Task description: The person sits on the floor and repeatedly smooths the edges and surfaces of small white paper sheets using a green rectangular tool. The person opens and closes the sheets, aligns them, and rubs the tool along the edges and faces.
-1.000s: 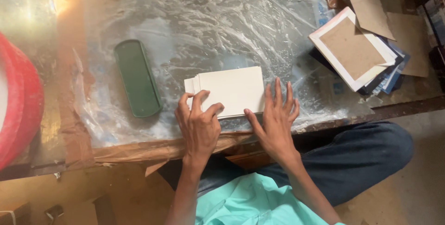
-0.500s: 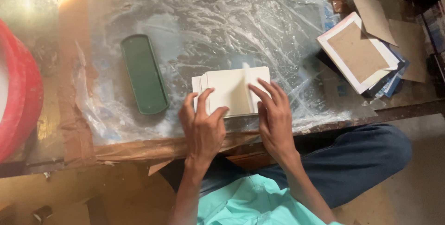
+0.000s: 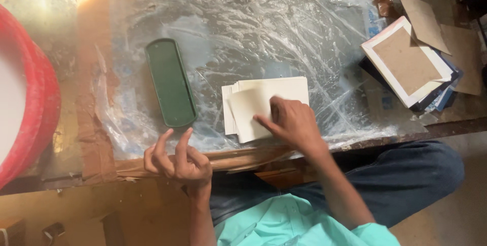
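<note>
Plastic sheet [image 3: 243, 28] covers the table; red tub [image 3: 30, 94] far left, green tray [image 3: 170, 82] centre-left. Cream cards [image 3: 264, 105] lie stacked mid-frame, right hand [image 3: 291, 121] pressing flat on them. Left hand [image 3: 175, 157] curls empty below the tray. Stack looks nearly squared.

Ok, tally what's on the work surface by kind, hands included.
Hands: 2, the left hand empty, the right hand on the cream sheets.
Stack of cream sheets: 1
Green oblong tray: 1
Red tub: 1
Pile of boards: 1
Plastic film: 1
Total: 7
</note>
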